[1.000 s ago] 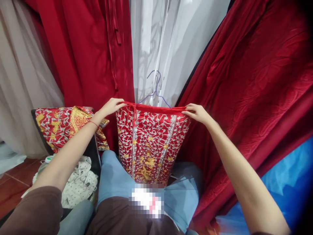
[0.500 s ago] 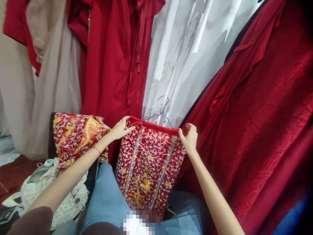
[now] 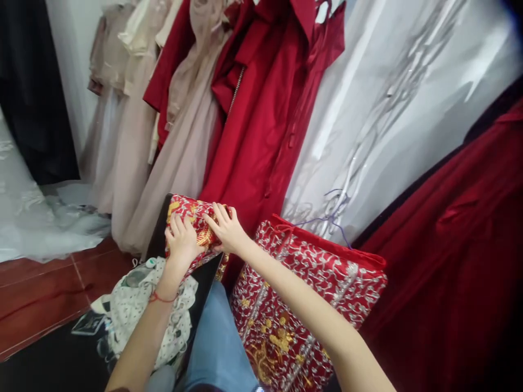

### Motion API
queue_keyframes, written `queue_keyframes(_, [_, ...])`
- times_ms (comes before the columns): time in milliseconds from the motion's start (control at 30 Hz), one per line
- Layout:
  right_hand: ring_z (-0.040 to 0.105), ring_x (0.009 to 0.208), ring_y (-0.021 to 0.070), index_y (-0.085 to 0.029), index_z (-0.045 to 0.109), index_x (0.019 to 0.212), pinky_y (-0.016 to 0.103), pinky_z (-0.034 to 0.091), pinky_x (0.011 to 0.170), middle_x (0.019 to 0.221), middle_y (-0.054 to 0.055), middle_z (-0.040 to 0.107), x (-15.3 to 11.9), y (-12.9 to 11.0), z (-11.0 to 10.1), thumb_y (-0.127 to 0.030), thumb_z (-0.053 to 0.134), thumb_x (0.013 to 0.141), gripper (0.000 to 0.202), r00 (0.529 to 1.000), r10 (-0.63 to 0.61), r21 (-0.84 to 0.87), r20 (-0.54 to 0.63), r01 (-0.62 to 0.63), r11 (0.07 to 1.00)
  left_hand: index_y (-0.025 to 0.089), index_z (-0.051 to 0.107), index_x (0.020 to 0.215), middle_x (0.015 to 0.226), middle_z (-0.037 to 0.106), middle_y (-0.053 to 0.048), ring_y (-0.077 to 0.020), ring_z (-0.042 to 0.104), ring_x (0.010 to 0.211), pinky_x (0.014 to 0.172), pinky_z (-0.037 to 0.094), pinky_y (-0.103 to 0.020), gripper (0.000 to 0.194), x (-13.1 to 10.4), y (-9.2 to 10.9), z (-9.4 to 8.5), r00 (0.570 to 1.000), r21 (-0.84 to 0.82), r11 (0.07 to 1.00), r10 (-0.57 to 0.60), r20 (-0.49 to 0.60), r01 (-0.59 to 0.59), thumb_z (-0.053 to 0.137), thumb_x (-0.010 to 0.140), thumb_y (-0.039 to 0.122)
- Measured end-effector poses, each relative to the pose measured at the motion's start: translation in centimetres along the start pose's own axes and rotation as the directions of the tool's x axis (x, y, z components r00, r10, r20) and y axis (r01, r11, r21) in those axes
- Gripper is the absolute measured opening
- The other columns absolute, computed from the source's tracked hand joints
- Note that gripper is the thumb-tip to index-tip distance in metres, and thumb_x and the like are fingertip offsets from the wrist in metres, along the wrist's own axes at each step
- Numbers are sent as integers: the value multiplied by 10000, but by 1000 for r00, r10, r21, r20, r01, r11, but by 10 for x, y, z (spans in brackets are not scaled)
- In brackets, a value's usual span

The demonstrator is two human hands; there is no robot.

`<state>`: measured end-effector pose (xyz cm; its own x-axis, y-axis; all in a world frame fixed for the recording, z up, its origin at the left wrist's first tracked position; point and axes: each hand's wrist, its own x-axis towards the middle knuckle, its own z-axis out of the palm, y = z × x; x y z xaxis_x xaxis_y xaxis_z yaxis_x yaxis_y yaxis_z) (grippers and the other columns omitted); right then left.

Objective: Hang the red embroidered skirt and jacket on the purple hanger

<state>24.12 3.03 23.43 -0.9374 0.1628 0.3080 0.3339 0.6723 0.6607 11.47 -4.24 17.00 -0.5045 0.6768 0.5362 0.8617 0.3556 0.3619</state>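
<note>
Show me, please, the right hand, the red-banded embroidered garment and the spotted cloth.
Right hand (image 3: 229, 233): head view, back of hand.
Red-banded embroidered garment (image 3: 327, 272): head view, upper patterned area.
Spotted cloth (image 3: 133, 310): head view, crumpled surface.

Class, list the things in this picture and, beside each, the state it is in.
left hand: spread on the embroidered cloth
right hand: on the same cloth, grip unclear
embroidered cloth: lying under both hands
skirt: spread out, no hand gripping it
hanger: hook showing, lower part hidden by the skirt
spotted cloth: crumpled
red coat: hanging
pale dresses: hanging
</note>
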Motion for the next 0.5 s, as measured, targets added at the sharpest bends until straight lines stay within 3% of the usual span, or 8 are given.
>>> queue_keyframes(67, [304,1437,385,-128,564,1332,592,216,1142,1503,237,458,23,-9,6,-384,748,799,619,997,-72,28,42,71,997,32,617,1204,1277,625,-307,-428,515,1316,1034,431,-521,632,1,-14,-18,981,30,999,-35,192,29,745,748,451])
queue_keyframes(133, [449,1333,329,-172,657,1179,572,237,1124,1336,166,625,40,-8,6,-278,623,887,313,991,-88,91,97,79,993,87,653,1135,1158,700,-237,-379,614,1199,994,467,-481,478,-1,-25,-32,968,12,1000,-10,251,8,640,841,464])
queue_keyframes(200, [563,1186,292,-205,687,1096,547,294,1066,1191,118,704,50,3,-2,-256,558,915,228,989,-10,161,148,-14,987,142,636,1179,1151,720,-174,-339,664,1120,961,496,-446,433,-4,-32,-44,984,-79,996,61,169,-48,576,889,458])
queue_keyframes(300, [629,1056,275,-227,700,1071,488,357,993,1085,87,743,56,33,-24,-333,524,938,245,959,216,240,184,-257,936,253,601,1249,1189,722,-86,-309,689,1071,937,527,-432,451,-6,-40,-60,989,-325,934,129,-74,-147,551,901,534])
queue_keyframes(400, [645,1027,278,-234,690,1152,422,412,940,1091,97,741,54,69,-45,-386,431,985,344,844,514,339,151,-533,776,294,478,1416,1354,634,-87,-334,611,1226,1073,467,-492,721,-6,-44,-72,936,-463,842,130,-326,-278,645,803,635])
queue_keyframes(500, [637,1034,294,-211,682,1177,387,462,884,1116,124,718,48,97,-62,-429,349,1012,430,678,727,470,109,-679,563,266,213,1582,1568,408,-138,-371,424,1426,1189,351,-539,1166,-8,-45,-72,891,-459,781,271,-363,-424,754,645,699])
